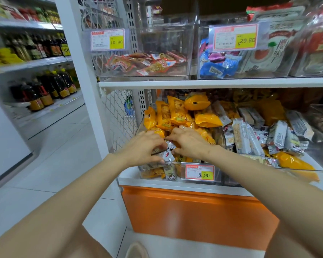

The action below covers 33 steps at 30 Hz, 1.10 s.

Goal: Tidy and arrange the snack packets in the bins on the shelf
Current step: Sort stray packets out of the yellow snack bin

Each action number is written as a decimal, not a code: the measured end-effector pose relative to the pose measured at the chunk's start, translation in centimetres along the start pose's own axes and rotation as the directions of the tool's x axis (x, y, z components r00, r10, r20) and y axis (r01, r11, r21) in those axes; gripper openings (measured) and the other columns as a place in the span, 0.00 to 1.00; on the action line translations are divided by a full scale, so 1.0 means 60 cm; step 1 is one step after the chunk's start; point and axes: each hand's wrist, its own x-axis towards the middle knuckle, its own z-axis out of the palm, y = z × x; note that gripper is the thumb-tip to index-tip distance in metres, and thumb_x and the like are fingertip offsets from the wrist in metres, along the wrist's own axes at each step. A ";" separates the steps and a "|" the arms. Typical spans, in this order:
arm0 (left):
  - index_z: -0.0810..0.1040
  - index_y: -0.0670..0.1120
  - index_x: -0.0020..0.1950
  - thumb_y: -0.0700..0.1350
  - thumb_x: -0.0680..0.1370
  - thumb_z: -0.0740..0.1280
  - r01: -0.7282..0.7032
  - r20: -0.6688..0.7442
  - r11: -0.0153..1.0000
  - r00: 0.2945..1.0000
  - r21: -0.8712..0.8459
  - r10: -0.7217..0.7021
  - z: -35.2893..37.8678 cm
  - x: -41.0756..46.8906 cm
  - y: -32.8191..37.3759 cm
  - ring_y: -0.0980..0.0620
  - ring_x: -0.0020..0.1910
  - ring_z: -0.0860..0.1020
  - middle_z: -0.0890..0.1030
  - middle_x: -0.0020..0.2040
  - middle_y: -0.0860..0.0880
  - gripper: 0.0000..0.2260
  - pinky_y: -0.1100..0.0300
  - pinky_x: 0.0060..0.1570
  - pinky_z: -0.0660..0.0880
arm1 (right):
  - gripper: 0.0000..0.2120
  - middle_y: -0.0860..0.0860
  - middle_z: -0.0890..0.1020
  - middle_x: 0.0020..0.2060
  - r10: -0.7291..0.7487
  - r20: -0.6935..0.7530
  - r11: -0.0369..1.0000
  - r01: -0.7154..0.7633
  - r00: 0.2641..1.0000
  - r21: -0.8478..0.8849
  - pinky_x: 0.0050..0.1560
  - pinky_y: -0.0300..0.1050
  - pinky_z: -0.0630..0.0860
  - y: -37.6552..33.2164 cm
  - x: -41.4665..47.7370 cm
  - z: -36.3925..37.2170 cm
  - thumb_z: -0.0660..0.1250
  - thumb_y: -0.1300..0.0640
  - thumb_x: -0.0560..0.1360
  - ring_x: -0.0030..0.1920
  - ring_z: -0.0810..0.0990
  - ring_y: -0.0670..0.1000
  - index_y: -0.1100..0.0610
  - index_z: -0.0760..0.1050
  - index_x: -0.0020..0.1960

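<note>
Grey-white packets (167,155) with a cartoon print: a small cluster at the front edge of the lower left bin (151,172), held between both hands. More of the same print shows through the bin's clear front wall, low down

Left hand (144,148): fingers curled over the top of the cluster, thumb underneath at the rim, gripping it

Right hand (189,142): fingers curled down, pinching the right edge of the same cluster; fingertips of the two hands nearly meet. A ring (183,127) on one finger

Orange packets (177,112) fill the rest of this bin, several standing upright at the back, others lying flat under the hands. Price tag (199,172) reading 8.90 clipped to the front wall, just right of the hands

Lower right bin (306,170), beside it: a heap of grey packets (250,138), mostly upright or leaning, with some orange ones mixed in at the front

Upper shelf (213,83): a clear bin (138,43) with red-and-orange packets (144,64) lying flat, tagged 10.90; next to it a bin (203,53) holding blue packets (218,67), tagged 29.80. Further right, large packs, blurred

Below the lower shelf, an orange base panel (194,211). Left across the tiled floor (54,146), another shelf with dark bottles (45,90), blurred
</note>
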 end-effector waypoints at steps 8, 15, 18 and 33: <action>0.76 0.50 0.60 0.60 0.73 0.66 0.048 0.037 0.999 0.998 -0.014 -0.048 0.015 0.007 0.004 0.51 0.56 0.69 0.76 0.54 0.52 0.20 0.59 0.54 0.62 | 0.14 0.50 0.76 0.54 0.019 -0.158 0.996 -0.006 0.987 0.085 0.56 0.44 0.64 0.006 -0.005 0.001 0.65 0.52 0.74 0.55 0.70 0.51 0.54 0.75 0.59; 0.79 0.48 0.51 0.55 0.72 0.70 0.085 -0.256 0.957 0.954 -0.277 -0.158 -0.013 0.003 -0.009 0.55 0.49 0.70 0.75 0.46 0.55 0.13 0.57 0.46 0.69 | 0.12 0.49 0.74 0.47 0.156 -0.195 0.881 -0.047 0.968 0.472 0.47 0.39 0.70 0.028 -0.028 -0.033 0.69 0.62 0.72 0.47 0.73 0.49 0.58 0.79 0.55; 0.78 0.48 0.55 0.55 0.73 0.69 0.153 -0.297 0.943 0.923 -0.297 -0.243 -0.015 0.012 0.004 0.56 0.50 0.70 0.76 0.49 0.54 0.15 0.60 0.45 0.67 | 0.12 0.52 0.78 0.47 0.181 -0.190 0.838 -0.050 0.965 0.543 0.45 0.39 0.72 0.033 -0.033 -0.045 0.72 0.62 0.70 0.45 0.75 0.50 0.57 0.80 0.53; 0.71 0.49 0.52 0.51 0.69 0.74 0.170 -0.294 0.852 0.890 -0.495 -0.348 -0.019 0.019 0.013 0.55 0.48 0.73 0.74 0.50 0.54 0.17 0.58 0.45 0.72 | 0.07 0.46 0.79 0.37 0.369 -0.160 0.632 -0.121 0.916 0.765 0.44 0.42 0.76 0.023 -0.044 -0.084 0.74 0.59 0.69 0.38 0.77 0.45 0.53 0.77 0.36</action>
